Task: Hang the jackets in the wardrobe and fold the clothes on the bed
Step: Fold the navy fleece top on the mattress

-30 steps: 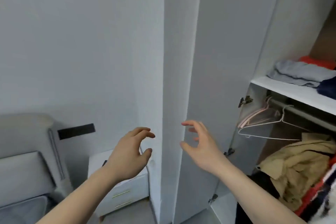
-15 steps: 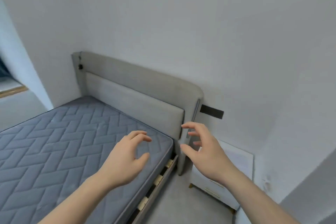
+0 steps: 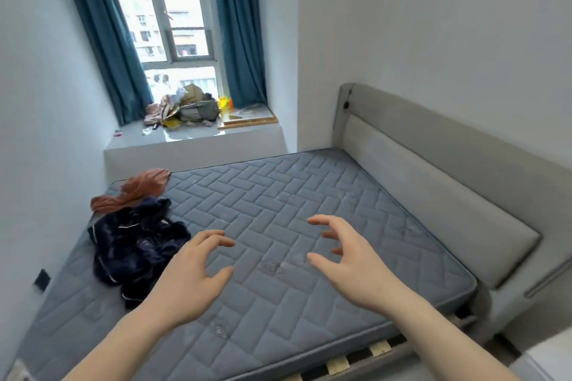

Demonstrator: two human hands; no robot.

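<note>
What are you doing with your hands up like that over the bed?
Nothing is being held right now. The left hand and right hand hover with loosely curled fingers above the bare mattress. Two crumpled garments wait at its far left side: a dark navy one and a rust-orange one just behind it. Neither is folded yet.

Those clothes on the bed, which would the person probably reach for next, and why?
Probably the left hand reaches left to the dark navy garment. Both hands hold nothing, the right hand hovers over bare mattress, and the navy heap lies nearer than the rust-orange garment behind it.
</note>
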